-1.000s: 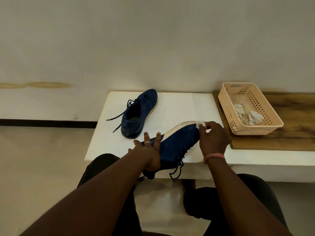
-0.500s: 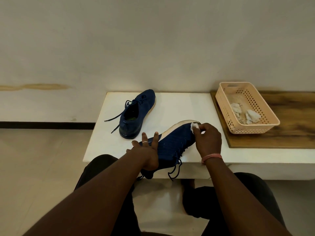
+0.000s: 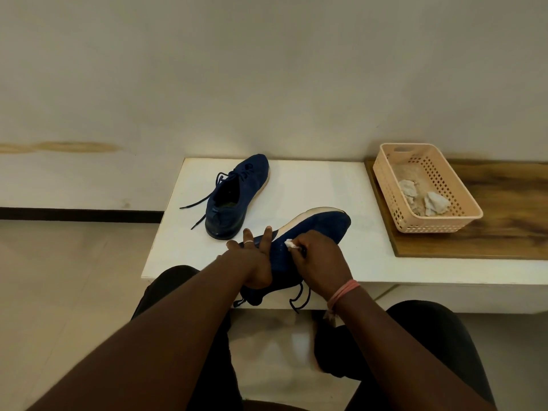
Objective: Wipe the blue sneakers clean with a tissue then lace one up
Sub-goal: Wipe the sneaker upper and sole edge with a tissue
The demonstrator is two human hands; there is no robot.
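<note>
A blue sneaker (image 3: pixel 318 229) with a white sole lies tilted on its side at the near edge of the white table (image 3: pixel 311 185), its laces hanging off the edge. My left hand (image 3: pixel 252 259) holds its heel end, fingers up against the sole. My right hand (image 3: pixel 318 256) pinches a small white tissue (image 3: pixel 291 244) against the sneaker's blue side, near its middle. The second blue sneaker (image 3: pixel 234 194) stands upright farther back on the table, laces loose to the left.
A peach perforated basket (image 3: pixel 427 185) with crumpled used tissues (image 3: pixel 436 203) sits on a wooden board (image 3: pixel 504 226) at the right. A wall runs right behind the table. My knees are under the table's near edge.
My right hand has slid the tissue from the sneaker's toe back along its side toward the heel. The left hand kept its hold.
</note>
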